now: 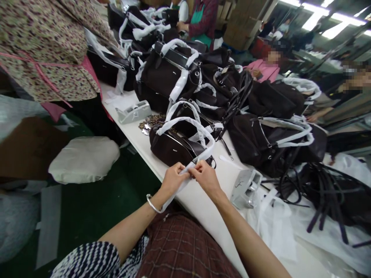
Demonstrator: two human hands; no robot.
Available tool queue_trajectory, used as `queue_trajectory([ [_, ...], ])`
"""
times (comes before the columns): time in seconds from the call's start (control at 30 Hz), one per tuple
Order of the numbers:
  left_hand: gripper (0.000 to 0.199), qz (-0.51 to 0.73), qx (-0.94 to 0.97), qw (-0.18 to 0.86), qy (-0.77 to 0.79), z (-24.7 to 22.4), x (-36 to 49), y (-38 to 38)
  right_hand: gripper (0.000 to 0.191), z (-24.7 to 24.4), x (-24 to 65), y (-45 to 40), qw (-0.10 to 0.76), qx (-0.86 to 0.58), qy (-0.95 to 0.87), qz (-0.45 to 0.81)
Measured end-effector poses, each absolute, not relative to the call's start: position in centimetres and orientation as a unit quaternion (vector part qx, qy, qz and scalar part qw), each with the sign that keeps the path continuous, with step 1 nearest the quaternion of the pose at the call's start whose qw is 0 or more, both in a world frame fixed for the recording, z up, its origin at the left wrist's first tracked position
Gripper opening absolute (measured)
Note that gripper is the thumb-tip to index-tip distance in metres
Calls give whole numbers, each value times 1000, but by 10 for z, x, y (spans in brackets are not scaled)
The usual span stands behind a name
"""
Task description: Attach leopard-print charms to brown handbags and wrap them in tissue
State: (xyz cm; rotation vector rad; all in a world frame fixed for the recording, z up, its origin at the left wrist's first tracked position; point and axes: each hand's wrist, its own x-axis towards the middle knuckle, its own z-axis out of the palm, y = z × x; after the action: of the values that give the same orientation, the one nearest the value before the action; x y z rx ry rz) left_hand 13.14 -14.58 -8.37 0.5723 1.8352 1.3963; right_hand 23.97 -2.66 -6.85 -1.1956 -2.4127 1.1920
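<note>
Together, the left hand (174, 179) and right hand (205, 175) pinch a white strip (180, 189) in closed fingertips, at the near right end of a dark bag (169, 151) lying near the edge of the white table (203, 218). One grey dispenser (245, 190) stands to the right, another (135, 112) farther left, with piled bags (165, 75) beyond.

Dark brown handbag (171, 150), white wrapping (187, 168), brown checked apron (185, 247)
</note>
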Motion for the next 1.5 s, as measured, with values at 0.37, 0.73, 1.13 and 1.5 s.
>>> queue_trajectory([
  [0.37,35,639,103,469,600,-108,143,-150,47,-114,280,-49,133,-439,-567,685],
  [0.73,59,582,243,250,735,-106,154,-155,39,-113,249,-56,184,-425,-312,830],
  [1.13,38,659,144,406,617,-112,140,-155,34,-125,253,-56,173,-332,-302,877],
  [1.5,41,661,115,400,625,-118,151,-150,34,-135,279,-60,92,-330,-294,892],
])
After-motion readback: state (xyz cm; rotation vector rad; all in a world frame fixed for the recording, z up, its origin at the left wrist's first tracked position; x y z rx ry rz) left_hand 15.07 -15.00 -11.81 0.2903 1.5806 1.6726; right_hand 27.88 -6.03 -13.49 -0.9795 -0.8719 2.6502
